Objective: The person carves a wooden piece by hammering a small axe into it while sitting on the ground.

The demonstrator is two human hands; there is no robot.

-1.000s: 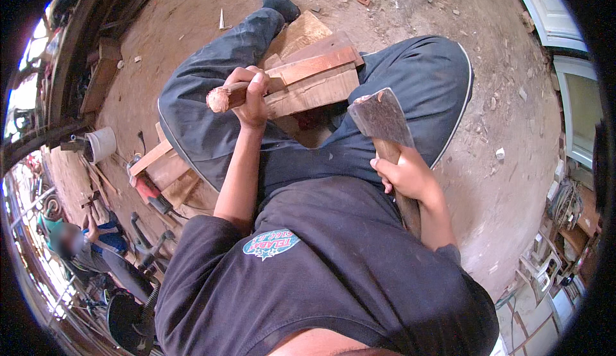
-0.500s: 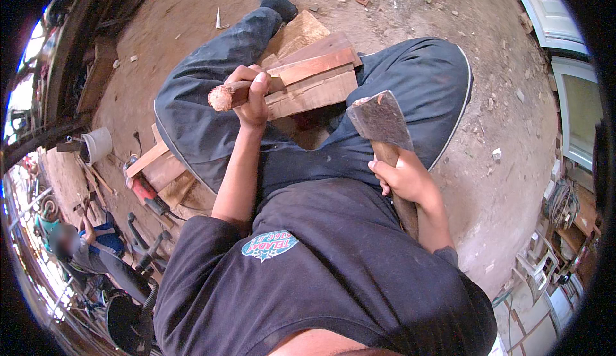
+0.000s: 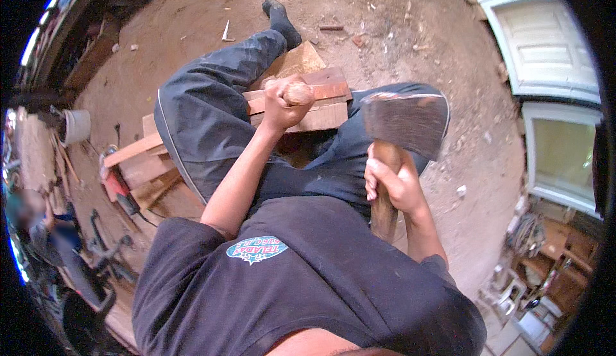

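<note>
My left hand (image 3: 282, 107) is closed round a wooden stick (image 3: 298, 93), whose pale rough end points up toward me, above the stacked boards (image 3: 327, 117) lying between my bent legs (image 3: 208, 105). My right hand (image 3: 394, 182) grips the wooden handle of an axe (image 3: 404, 125); the broad dark head is raised over my right knee and slightly blurred. A lighter board (image 3: 295, 57) lies under the stack, beside my left shin.
At left are boards (image 3: 138, 154), a red power tool (image 3: 112, 179), a white bucket (image 3: 77, 125) and another person (image 3: 48, 240) among tools. At right stand white panelled and glazed frames (image 3: 545, 41) above a pile of coiled cord and wood (image 3: 526, 237).
My left hand has moved right with the stick and turned it more end-on. My right hand and the axe head have shifted, the head rightward and turned. The view has shifted.
</note>
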